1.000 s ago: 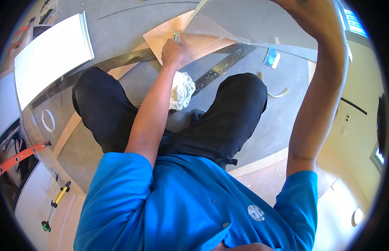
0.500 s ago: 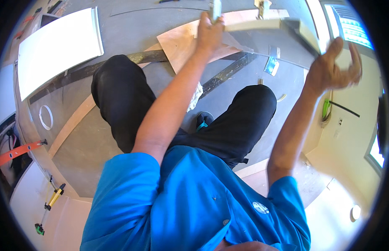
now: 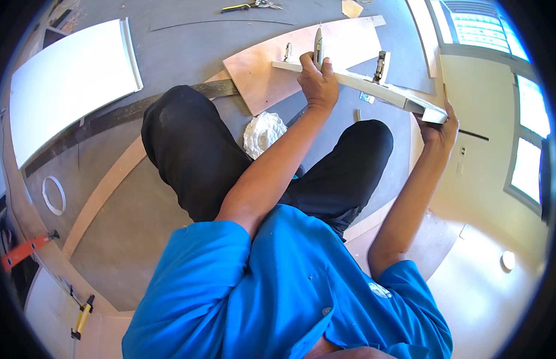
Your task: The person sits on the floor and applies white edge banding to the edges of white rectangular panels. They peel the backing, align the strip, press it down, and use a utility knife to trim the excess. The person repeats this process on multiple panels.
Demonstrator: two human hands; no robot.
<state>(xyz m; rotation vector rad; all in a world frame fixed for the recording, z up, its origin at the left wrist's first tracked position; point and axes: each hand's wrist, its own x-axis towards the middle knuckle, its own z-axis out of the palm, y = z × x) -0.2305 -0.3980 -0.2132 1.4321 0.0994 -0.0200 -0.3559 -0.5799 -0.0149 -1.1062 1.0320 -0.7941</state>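
My left hand (image 3: 318, 87) is closed around a grey utility knife (image 3: 318, 46) that points up and away from me. Its fingers also lie against a white door panel (image 3: 356, 79), seen nearly edge-on. Two metal hinges, one left of the knife (image 3: 288, 52) and one to its right (image 3: 381, 66), stand up from the panel. At the panel's right end, my right hand (image 3: 436, 128) grips the corner, thumb along the outer edge and the other fingers partly hidden beneath. Below the panel, between my knees, sits a crumpled white bundle (image 3: 264, 135).
A thin plywood sheet (image 3: 254, 69) lies on the grey surface beyond my knees. A large white panel (image 3: 71, 87) is at the left, near a white ring (image 3: 53, 195) and a curved wood strip (image 3: 104, 185). Yellow-handled snips (image 3: 248, 6) lie at the far edge.
My right hand was spread open by the panel's end and now grips it. The panel has swung, its right end coming lower and nearer. My left hand moved slightly right and nearer, keeping the utility knife.
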